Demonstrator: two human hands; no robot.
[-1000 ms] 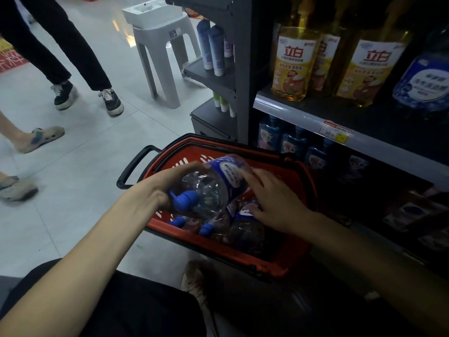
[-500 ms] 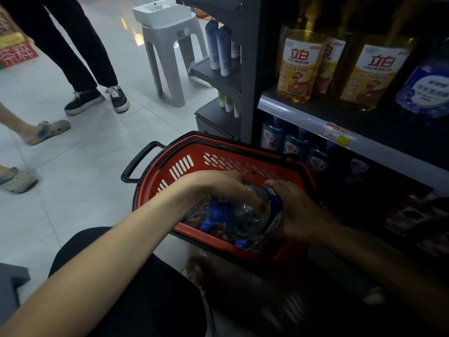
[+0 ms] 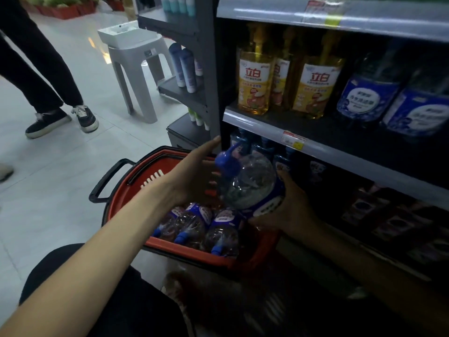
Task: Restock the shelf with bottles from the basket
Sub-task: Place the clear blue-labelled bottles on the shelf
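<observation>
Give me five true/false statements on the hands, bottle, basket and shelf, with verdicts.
1. The right hand grips a bottle above the basket. True.
2. The basket is empty. False: spare bottles lie in it.
3. The held bottle's cap is red. False: the cap is blue.
4. Yellow bottles stand on a shelf above the held bottle. True.
5. The left hand grips the basket handle. False: the left hand is open beside the held bottle, and nothing holds the handle.
</observation>
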